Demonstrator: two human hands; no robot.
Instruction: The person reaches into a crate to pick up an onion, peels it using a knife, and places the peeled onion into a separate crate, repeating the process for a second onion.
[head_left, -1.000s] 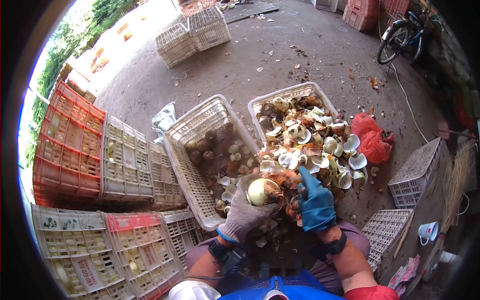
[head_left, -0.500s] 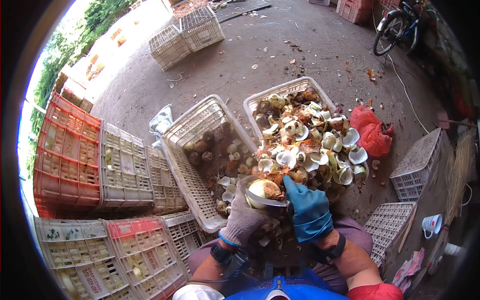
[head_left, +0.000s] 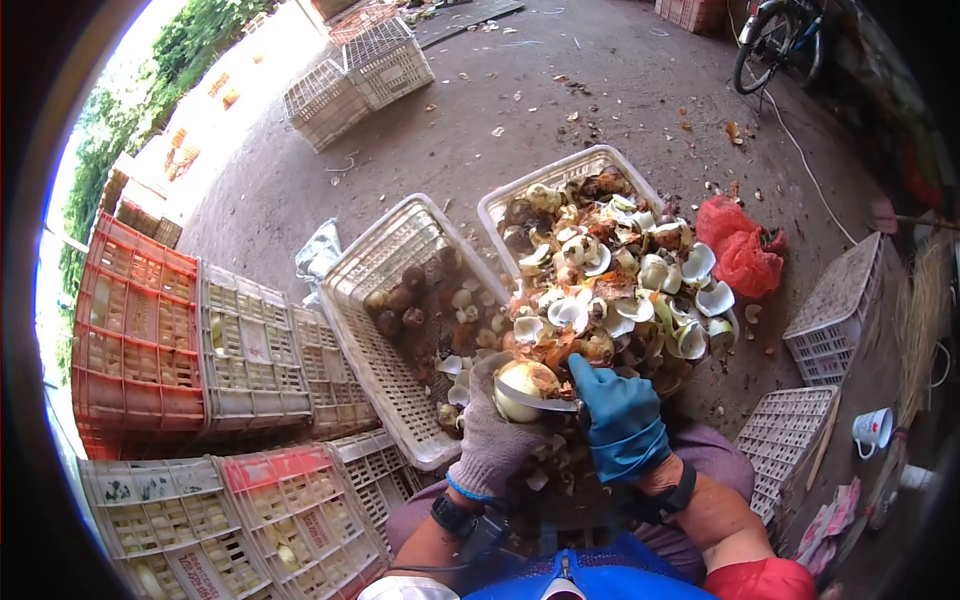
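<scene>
My left hand point(head_left: 490, 440), in a grey knit glove, is closed round an onion point(head_left: 517, 408) with a pale, partly peeled surface and some brown skin left at its top right. In a blue rubber glove, my right hand point(head_left: 622, 420) grips a knife point(head_left: 545, 403). Its curved blade lies across the front of the onion, touching it; the handle is mostly hidden in my fist. Just beyond both hands, a white crate point(head_left: 490, 195) is heaped with onion peels and scraps point(head_left: 570, 312). To the left, another white crate point(head_left: 365, 345) holds several unpeeled onions point(head_left: 400, 298) and loose scraps.
Crates point(head_left: 255, 345) of pale onions are stacked on the left. A red mesh bag point(head_left: 740, 250) lies right of the peel heap. Further right are white crates point(head_left: 785, 440), a mug point(head_left: 872, 430) and a broom point(head_left: 925, 320). A bicycle point(head_left: 775, 45) stands at the back.
The view has shifted slightly. Both hands keep their grip on the onion and the knife, and the blade stays against the onion with little visible movement.
</scene>
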